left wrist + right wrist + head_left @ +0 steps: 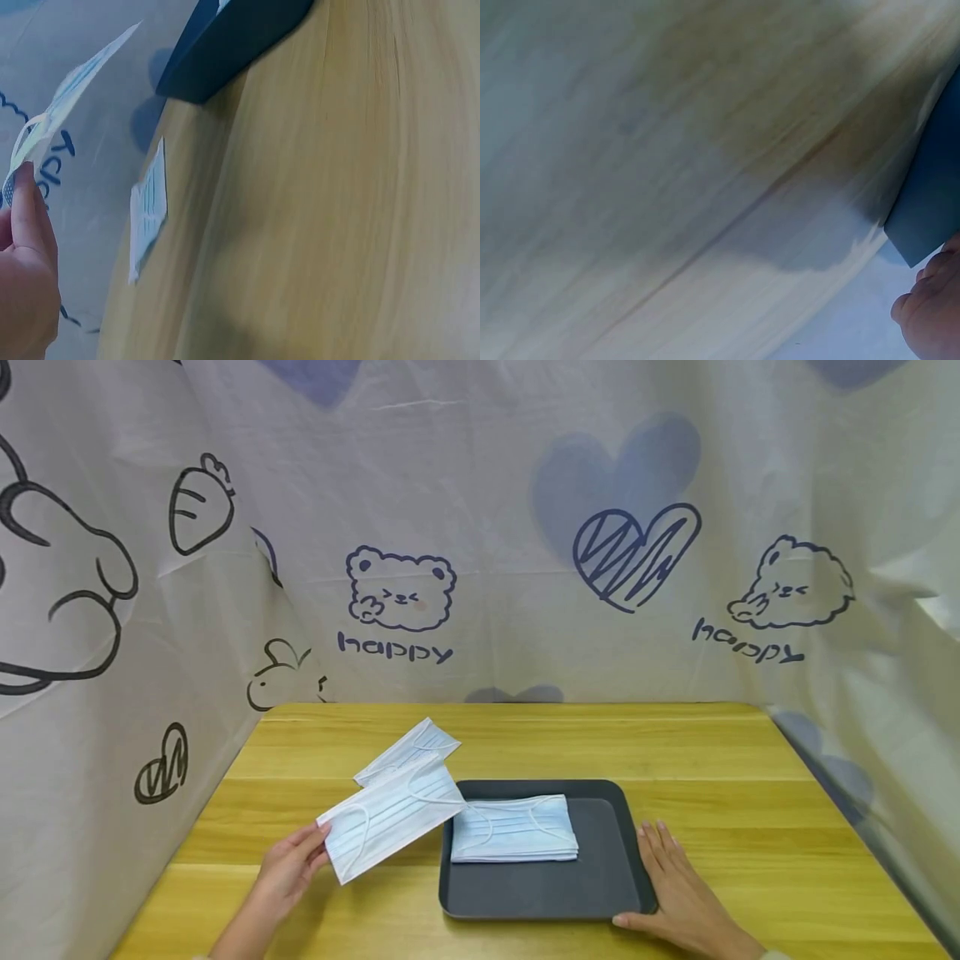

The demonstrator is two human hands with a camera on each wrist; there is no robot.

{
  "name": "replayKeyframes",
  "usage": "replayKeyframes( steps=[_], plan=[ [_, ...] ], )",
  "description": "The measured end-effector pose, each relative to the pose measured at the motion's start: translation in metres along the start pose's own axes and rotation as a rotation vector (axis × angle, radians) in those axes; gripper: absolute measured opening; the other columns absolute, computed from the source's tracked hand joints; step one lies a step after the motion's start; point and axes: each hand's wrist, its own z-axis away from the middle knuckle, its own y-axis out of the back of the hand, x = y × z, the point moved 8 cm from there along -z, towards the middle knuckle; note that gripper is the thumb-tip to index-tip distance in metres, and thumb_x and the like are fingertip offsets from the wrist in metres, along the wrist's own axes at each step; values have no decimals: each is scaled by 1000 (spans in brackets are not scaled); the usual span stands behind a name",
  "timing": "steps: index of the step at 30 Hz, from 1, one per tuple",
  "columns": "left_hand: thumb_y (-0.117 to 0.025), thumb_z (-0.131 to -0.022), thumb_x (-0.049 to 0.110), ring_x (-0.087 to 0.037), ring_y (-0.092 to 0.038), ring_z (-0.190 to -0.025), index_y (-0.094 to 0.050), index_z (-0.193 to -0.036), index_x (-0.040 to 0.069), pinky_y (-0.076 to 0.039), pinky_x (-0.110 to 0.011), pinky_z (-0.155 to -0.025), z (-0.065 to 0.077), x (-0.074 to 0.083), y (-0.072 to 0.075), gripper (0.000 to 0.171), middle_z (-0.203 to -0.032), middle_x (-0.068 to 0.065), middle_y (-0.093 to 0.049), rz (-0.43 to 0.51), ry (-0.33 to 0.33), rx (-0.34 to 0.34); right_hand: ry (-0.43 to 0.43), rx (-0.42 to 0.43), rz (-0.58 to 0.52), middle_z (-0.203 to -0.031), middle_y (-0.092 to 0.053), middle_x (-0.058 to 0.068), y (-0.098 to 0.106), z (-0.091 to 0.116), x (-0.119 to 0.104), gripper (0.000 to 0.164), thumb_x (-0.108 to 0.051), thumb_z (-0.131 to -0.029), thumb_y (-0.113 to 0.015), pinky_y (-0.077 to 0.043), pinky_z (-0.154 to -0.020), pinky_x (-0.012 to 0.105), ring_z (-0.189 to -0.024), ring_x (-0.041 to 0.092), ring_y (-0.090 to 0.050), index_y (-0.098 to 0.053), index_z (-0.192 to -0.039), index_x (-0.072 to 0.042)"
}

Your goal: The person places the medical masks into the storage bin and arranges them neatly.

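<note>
My left hand [288, 868] pinches a light blue face mask [390, 818] by its left end, thumb and fingertips at the edge. The mask is tilted above the table, its far end reaching the left rim of a dark grey tray [525, 897]. In the left wrist view the held mask [71, 90] is seen nearly edge-on. A stack of folded-flat masks [517, 839] lies in the tray's left part, ear loops on top. My right hand [682, 889] rests against the tray's right side, fingers extended along it and thumb at the near corner.
Another face mask [412, 752] lies on the wooden table [750, 760] behind the held one, partly covered by it in the head view. A white cloth [495, 485] with drawn bears and hearts hangs around the table's back and sides.
</note>
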Motion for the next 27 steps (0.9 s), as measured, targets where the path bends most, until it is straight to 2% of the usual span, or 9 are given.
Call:
replayKeyframes(
  steps=[7, 16, 24, 27],
  plan=[
    [-48, -93, 2, -3, -62, -71, -62, -89, 10, -53, -14, -72, -3, -5, -24, 17, -76, 6, -64, -37, -7, -41, -14, -5, 2, -151, -21, 26, -1, 0, 2, 112, -66, -71, -63, 21, -106, 10, -141, 9, 20, -17, -146, 4],
    [-48, -93, 1, -5, -60, -70, -60, -98, 2, -54, -16, -70, -8, -11, -42, 13, -77, 4, -63, -50, -10, -78, -23, -23, -12, -150, -22, 27, -2, -2, 2, 113, -67, -71, -62, 21, -104, 9, -142, 12, 18, -18, -146, 4],
    [-49, -93, 3, -6, -59, -73, -48, -120, -15, -54, -16, -71, -13, -13, -60, 32, -79, 4, -63, -88, -12, -114, -31, -34, -28, -151, -21, 26, -2, -2, 2, 113, -68, -71, -62, 21, -104, 9, -144, 16, 14, -16, -146, 3],
    [-49, -93, 2, -5, -59, -74, -51, -116, -13, -54, -16, -71, -15, -15, -68, 28, -79, 4, -63, -87, -10, -131, -39, -41, -35, -151, -21, 26, -2, -2, 2, 113, -68, -71, -62, 22, -104, 9, -144, 15, 15, -17, -146, 4]
  ],
)
